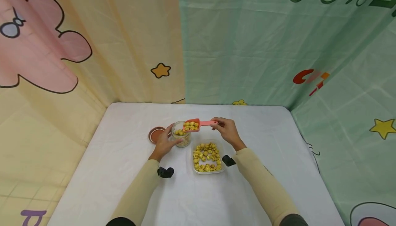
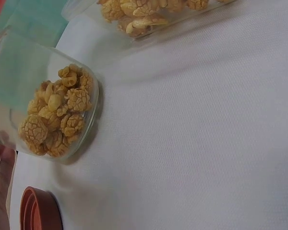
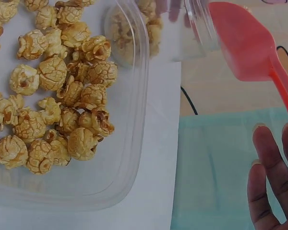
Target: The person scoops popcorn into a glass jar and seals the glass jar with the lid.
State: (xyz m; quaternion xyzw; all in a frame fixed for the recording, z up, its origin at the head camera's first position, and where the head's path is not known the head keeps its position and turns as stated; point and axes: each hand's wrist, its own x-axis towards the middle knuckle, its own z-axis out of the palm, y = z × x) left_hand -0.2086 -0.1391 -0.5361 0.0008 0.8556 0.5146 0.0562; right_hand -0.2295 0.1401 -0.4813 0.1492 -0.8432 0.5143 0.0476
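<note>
My right hand [image 1: 227, 129] pinches the handle of a red scoop [image 1: 204, 123] that carries caramel popcorn [image 1: 191, 126]. The scoop's bowl is held over the mouth of a clear glass jar [image 1: 184, 141], at its right rim. My left hand [image 1: 165, 143] grips the jar from the left, thumb in front and fingers behind. Popcorn lies in the bottom of the jar, as the left wrist view shows [image 2: 57, 115]. Close in front stands a clear plastic container [image 1: 208, 173] with more popcorn, beneath my right forearm's inner side.
A reddish-brown jar lid [image 1: 155, 135] lies just left of the jar, partly behind my left hand. Everything stands on a white-covered table [image 1: 123, 126], with printed curtains [image 1: 235, 47] behind and at both sides.
</note>
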